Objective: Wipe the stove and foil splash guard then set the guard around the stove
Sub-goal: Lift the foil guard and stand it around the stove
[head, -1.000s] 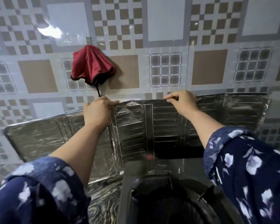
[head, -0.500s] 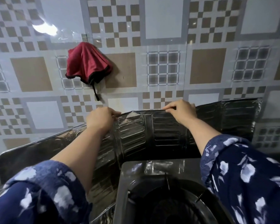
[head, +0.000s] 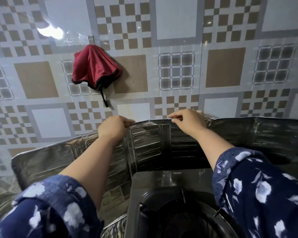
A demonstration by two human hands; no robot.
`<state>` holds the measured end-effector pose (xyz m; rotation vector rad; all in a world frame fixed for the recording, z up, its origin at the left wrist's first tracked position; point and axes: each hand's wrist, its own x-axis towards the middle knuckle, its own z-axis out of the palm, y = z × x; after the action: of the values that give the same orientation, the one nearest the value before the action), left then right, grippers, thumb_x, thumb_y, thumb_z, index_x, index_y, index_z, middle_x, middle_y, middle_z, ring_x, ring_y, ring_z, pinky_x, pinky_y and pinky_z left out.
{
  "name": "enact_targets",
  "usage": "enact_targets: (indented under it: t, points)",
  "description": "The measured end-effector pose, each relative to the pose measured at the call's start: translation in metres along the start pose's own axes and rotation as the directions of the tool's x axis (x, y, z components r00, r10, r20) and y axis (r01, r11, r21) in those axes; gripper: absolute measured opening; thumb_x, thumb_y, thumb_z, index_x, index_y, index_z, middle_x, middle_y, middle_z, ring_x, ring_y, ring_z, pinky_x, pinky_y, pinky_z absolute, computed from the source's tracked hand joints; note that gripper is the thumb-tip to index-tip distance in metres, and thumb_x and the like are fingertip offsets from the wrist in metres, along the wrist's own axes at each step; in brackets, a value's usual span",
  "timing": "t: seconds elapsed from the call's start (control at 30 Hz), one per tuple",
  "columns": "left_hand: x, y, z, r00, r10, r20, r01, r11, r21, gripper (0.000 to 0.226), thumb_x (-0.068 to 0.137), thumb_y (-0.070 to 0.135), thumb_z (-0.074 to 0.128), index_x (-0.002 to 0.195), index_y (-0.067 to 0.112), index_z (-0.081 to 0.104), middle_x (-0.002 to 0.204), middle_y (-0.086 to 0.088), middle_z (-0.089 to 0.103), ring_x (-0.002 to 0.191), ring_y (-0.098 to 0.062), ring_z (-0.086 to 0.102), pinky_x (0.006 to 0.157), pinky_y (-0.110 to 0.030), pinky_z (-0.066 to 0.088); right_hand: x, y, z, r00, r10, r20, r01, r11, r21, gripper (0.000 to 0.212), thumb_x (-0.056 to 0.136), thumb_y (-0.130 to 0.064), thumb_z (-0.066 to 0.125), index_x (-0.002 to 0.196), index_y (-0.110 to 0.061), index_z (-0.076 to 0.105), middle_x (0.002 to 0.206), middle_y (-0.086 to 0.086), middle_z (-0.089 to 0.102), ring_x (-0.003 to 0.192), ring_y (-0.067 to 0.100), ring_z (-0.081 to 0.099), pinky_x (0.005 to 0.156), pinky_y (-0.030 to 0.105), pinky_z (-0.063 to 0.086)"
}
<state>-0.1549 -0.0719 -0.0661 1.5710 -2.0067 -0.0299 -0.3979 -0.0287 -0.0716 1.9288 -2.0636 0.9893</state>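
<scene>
The silver foil splash guard (head: 148, 145) stands behind and to the left of the dark stove (head: 162, 189), its panels folded in a shallow arc against the tiled wall. My left hand (head: 113, 128) pinches the guard's top edge left of the middle fold. My right hand (head: 189, 121) pinches the same edge a little to the right. The stove's burner ring shows at the bottom centre, partly hidden by my right sleeve.
A red cloth (head: 93, 67) hangs from a hook on the patterned tile wall (head: 222, 66) above the left hand. The marbled counter (head: 0, 203) shows at the lower left, beside the guard's left wing.
The guard has come down in front of the wall and now sits lower behind the stove. Both hands kept their pinch on its top edge and moved down with it.
</scene>
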Motion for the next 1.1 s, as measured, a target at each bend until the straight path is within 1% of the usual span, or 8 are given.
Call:
enact_targets:
  t: [0.1,0.27,0.47,0.57,0.7,0.83,0.97,1.1]
  points:
    - [0.000,0.005,0.003,0.999,0.036,-0.027,-0.036,0.999,0.022,0.053,0.087,0.001,0.044,0.109,0.042,0.067,0.107,0.008,0.073,0.089,-0.017,0.067,0.072,-0.034,0.058,0.001,-0.006,0.005,0.999,-0.022,0.043,0.017,0.994,0.110,0.021,0.092,-0.032,0.059,0.109,-0.037,0.070,0.119,-0.008,0.068,0.114,0.019,0.059,0.102,0.040,0.042]
    - [0.002,0.007,-0.006,0.995,0.101,0.026,-0.104,0.987,0.120,0.041,0.092,0.010,0.047,0.115,0.038,0.065,0.112,0.002,0.070,0.096,-0.023,0.065,0.078,-0.039,0.056,0.003,-0.004,0.006,1.000,0.008,0.024,-0.011,0.995,0.103,0.019,0.093,-0.030,0.058,0.105,-0.034,0.072,0.115,-0.007,0.070,0.107,0.018,0.062,0.092,0.036,0.048]
    - [-0.008,-0.001,-0.031,0.991,0.115,0.070,-0.130,0.957,0.258,0.036,0.094,0.021,0.051,0.126,0.037,0.059,0.116,0.002,0.067,0.082,-0.016,0.055,0.056,-0.028,0.043,-0.001,-0.006,0.002,0.998,0.043,0.035,-0.047,0.991,0.122,0.018,0.092,-0.030,0.058,0.103,-0.033,0.073,0.118,-0.007,0.069,0.106,0.019,0.063,0.078,0.029,0.047]
    - [-0.016,-0.005,-0.041,0.987,0.143,0.072,-0.158,0.944,0.290,0.040,0.096,0.019,0.046,0.128,0.040,0.056,0.122,-0.003,0.065,0.092,-0.024,0.061,0.057,-0.029,0.042,-0.005,-0.015,0.004,0.998,0.053,0.036,-0.057,0.989,0.136,0.017,0.092,-0.031,0.059,0.101,-0.033,0.073,0.116,-0.008,0.069,0.104,0.018,0.063,0.080,0.031,0.050]
    - [-0.025,-0.013,-0.045,0.989,0.130,0.069,-0.143,0.963,0.228,0.040,0.091,0.012,0.050,0.121,0.036,0.063,0.115,-0.002,0.070,0.093,-0.025,0.064,0.064,-0.032,0.049,-0.008,-0.029,0.009,0.996,0.063,0.058,-0.071,0.985,0.159,0.016,0.091,-0.030,0.060,0.100,-0.032,0.074,0.111,-0.004,0.072,0.098,0.022,0.064,0.085,0.039,0.053]
    - [-0.023,-0.013,-0.048,0.996,0.044,0.079,-0.056,0.986,0.158,0.036,0.090,0.009,0.054,0.113,0.032,0.068,0.114,-0.002,0.070,0.092,-0.023,0.065,0.068,-0.033,0.050,-0.002,-0.038,0.004,0.988,0.046,0.147,-0.069,0.986,0.153,0.015,0.091,-0.027,0.061,0.098,-0.030,0.074,0.116,-0.002,0.069,0.099,0.021,0.062,0.084,0.035,0.051]
    - [-0.018,-0.011,-0.046,0.997,-0.026,0.074,0.020,0.997,0.081,0.029,0.089,0.008,0.060,0.108,0.026,0.071,0.114,-0.005,0.069,0.094,-0.024,0.064,0.076,-0.035,0.054,0.005,-0.048,-0.001,0.972,-0.004,0.234,-0.041,0.982,0.185,0.022,0.092,-0.015,0.059,0.112,-0.014,0.069,0.125,0.008,0.064,0.112,0.022,0.057,0.086,0.023,0.036]
    - [-0.013,-0.012,-0.041,0.993,-0.074,0.087,0.071,0.997,0.037,0.028,0.089,0.007,0.058,0.109,0.022,0.071,0.116,-0.005,0.068,0.096,-0.024,0.065,0.083,-0.038,0.056,0.009,-0.052,0.010,0.978,-0.022,0.206,-0.008,0.989,0.145,0.022,0.091,-0.027,0.061,0.111,-0.029,0.070,0.121,-0.003,0.067,0.109,0.019,0.060,0.085,0.030,0.046]
